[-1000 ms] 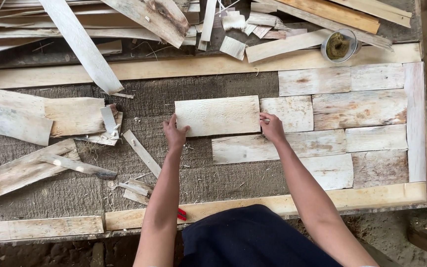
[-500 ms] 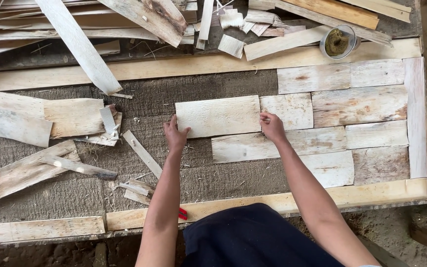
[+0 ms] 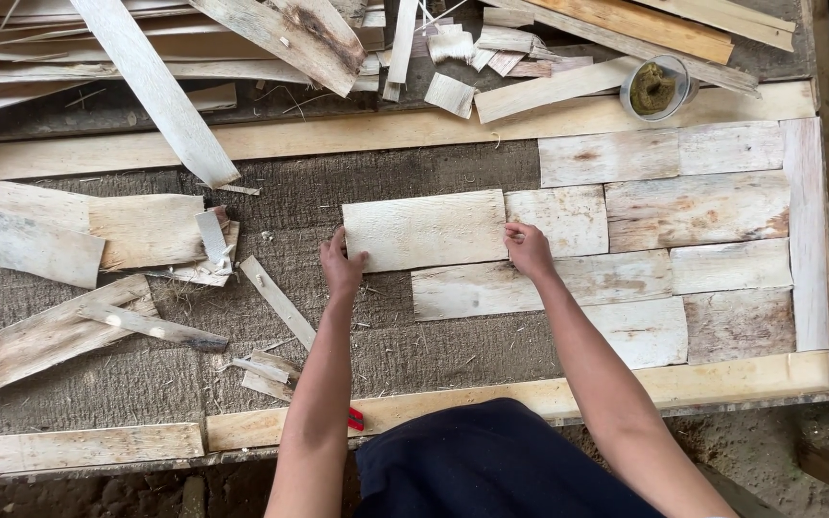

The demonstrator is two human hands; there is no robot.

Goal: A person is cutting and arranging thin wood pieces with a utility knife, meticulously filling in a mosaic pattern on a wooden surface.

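Soft, even daylight, moderately bright, no clear single source, faint short shadows under the scattered wood offcuts (image 3: 151,91), no glare, pale veneer pieces (image 3: 693,206) well exposed, dark corners at bottom right, sharp focus throughout, slight wide-angle bending at frame edges

The pale wood panel (image 3: 424,229) has shifted slightly rightward, closing against its neighbour; the left hand (image 3: 341,268) and right hand (image 3: 529,248) followed it.
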